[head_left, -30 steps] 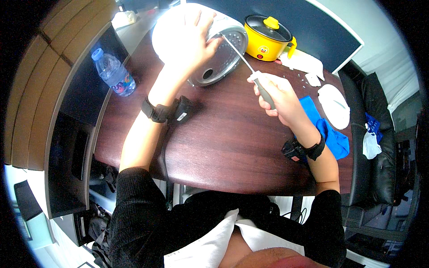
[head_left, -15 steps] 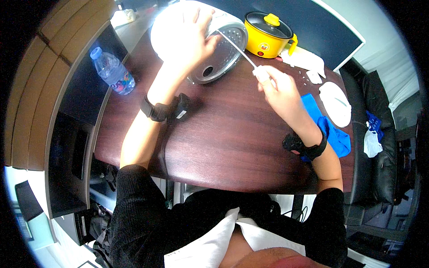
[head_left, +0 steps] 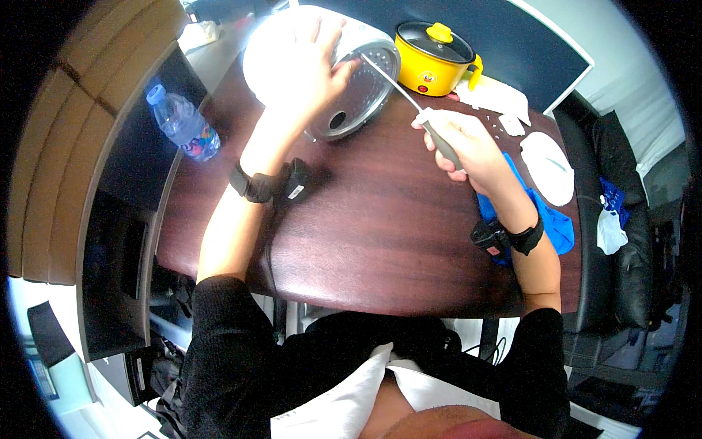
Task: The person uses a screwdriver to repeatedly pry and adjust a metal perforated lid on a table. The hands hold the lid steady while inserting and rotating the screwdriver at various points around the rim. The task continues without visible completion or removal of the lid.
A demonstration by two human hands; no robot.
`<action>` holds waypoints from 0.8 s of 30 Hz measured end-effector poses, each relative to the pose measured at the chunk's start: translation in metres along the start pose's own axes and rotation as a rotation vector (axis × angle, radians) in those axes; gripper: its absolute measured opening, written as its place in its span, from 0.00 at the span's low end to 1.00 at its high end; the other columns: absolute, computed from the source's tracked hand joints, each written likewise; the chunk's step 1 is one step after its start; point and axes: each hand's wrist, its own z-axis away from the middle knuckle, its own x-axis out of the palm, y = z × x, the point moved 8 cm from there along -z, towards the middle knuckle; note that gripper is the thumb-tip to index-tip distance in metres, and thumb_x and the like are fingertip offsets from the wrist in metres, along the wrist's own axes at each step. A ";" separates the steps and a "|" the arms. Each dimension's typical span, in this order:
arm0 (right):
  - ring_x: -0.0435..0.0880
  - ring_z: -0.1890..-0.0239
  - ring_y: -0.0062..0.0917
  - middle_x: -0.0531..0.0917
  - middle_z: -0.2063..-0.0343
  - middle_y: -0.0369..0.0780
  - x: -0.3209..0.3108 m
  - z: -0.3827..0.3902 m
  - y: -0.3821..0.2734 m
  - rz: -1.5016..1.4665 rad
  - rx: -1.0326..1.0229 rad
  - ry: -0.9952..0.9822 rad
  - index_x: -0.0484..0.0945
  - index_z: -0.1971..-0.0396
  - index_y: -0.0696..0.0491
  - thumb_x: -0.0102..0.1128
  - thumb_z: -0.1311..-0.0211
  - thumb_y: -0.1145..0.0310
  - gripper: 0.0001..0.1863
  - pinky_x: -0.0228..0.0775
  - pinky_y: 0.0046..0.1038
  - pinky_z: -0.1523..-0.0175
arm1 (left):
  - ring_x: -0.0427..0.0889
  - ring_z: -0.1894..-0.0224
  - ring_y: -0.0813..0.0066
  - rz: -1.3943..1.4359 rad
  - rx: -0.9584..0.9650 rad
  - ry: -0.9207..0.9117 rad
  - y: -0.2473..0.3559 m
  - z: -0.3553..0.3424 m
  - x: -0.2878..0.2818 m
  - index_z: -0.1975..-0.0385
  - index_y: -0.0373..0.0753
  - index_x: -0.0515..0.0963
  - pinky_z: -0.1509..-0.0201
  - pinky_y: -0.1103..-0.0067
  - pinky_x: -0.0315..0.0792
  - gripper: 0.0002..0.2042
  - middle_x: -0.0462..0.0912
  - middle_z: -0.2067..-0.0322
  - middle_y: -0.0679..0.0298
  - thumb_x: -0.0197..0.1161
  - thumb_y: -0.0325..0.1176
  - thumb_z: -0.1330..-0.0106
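Note:
A white, rounded appliance point(head_left: 274, 73) lies on its side at the back of the table, its perforated metal underside point(head_left: 365, 95) facing right. Glare washes out part of its white shell. My left hand point(head_left: 314, 77) rests on the shell with fingers spread, its thumb reaching over the rim of the underside. In my right hand point(head_left: 468, 143) is a long-shafted screwdriver point(head_left: 443, 143) with a grey-green and white handle. Its shaft slants up and left, and the tip meets the underside close to my left thumb. Whether a screw sits there is too small to tell.
Right of the appliance stands a yellow electric pot point(head_left: 435, 62) with a glass lid. A water bottle point(head_left: 183, 123) is at the table's left edge. A blue cloth point(head_left: 556, 223), a white oval piece point(head_left: 547, 168) and small white scraps point(head_left: 512, 124) lie on the right.
My right hand has turned and opened its grip somewhat, so the screwdriver's handle now shows along the fingers. The tip stays at the underside. My left hand keeps its place on the appliance.

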 end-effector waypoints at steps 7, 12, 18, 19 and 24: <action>0.64 0.85 0.09 0.71 0.77 0.31 0.015 0.003 0.008 -0.194 0.050 -0.041 0.75 0.60 0.55 0.50 0.30 0.55 0.17 0.48 0.12 0.87 | 0.69 0.43 0.42 -0.013 0.000 0.036 -0.002 0.002 0.004 0.40 0.50 0.69 0.38 0.59 0.65 0.29 0.70 0.42 0.53 0.66 0.44 0.44; 0.64 0.84 0.09 0.71 0.76 0.31 0.018 0.001 0.006 -0.201 0.043 -0.057 0.75 0.60 0.55 0.50 0.30 0.55 0.17 0.50 0.12 0.87 | 0.69 0.42 0.42 -0.015 -0.024 0.015 -0.003 0.001 0.004 0.40 0.49 0.69 0.37 0.59 0.64 0.30 0.70 0.42 0.53 0.67 0.44 0.44; 0.66 0.83 0.10 0.72 0.76 0.31 0.017 0.000 0.010 -0.125 0.043 -0.038 0.75 0.61 0.57 0.49 0.30 0.56 0.17 0.56 0.14 0.85 | 0.68 0.41 0.44 -0.009 -0.026 0.006 -0.002 0.002 0.007 0.40 0.47 0.69 0.34 0.60 0.61 0.30 0.70 0.42 0.51 0.67 0.43 0.44; 0.67 0.83 0.11 0.73 0.77 0.32 0.011 -0.003 0.003 0.017 -0.077 -0.003 0.76 0.62 0.57 0.49 0.30 0.57 0.17 0.59 0.16 0.82 | 0.68 0.40 0.44 -0.007 -0.025 0.004 -0.002 0.001 0.007 0.40 0.46 0.69 0.33 0.60 0.60 0.30 0.71 0.42 0.50 0.67 0.43 0.44; 0.81 0.73 0.29 0.80 0.74 0.42 -0.005 0.015 -0.058 1.071 -0.800 0.446 0.78 0.63 0.56 0.58 0.39 0.63 0.12 0.73 0.28 0.69 | 0.67 0.40 0.45 0.004 -0.026 -0.013 -0.004 0.001 0.006 0.40 0.46 0.69 0.33 0.60 0.59 0.30 0.70 0.42 0.50 0.66 0.42 0.44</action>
